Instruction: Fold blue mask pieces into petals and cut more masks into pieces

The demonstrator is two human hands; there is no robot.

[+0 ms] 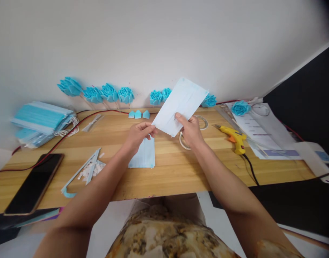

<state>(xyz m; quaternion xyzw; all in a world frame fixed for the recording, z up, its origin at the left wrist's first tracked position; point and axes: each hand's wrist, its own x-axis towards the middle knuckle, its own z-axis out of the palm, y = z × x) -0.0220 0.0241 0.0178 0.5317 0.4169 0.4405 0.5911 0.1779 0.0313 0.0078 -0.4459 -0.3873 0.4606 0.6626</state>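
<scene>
A pale blue face mask sheet (180, 104), opened flat and without ear loops, is held tilted above the table. My right hand (190, 130) grips its lower right edge, thumb on the near face. At the lower left corner, the fingertips of my left hand (143, 134) pinch the same sheet. Partly under my left hand, a second pale blue mask sheet (143, 156) lies on the wood. Behind the hands sit several small blue cut petals (138, 114). A roll of tape (183, 141) shows beside my right hand, partly covered by it.
Blue flowers on sticks (109, 92) lean along the wall. Packed masks (42, 120), a phone (34, 182) and cut strips with scraps (90, 168) are at left. At right are a yellow glue gun (235, 138) with a black cord, papers (255, 129) and another flower (241, 107).
</scene>
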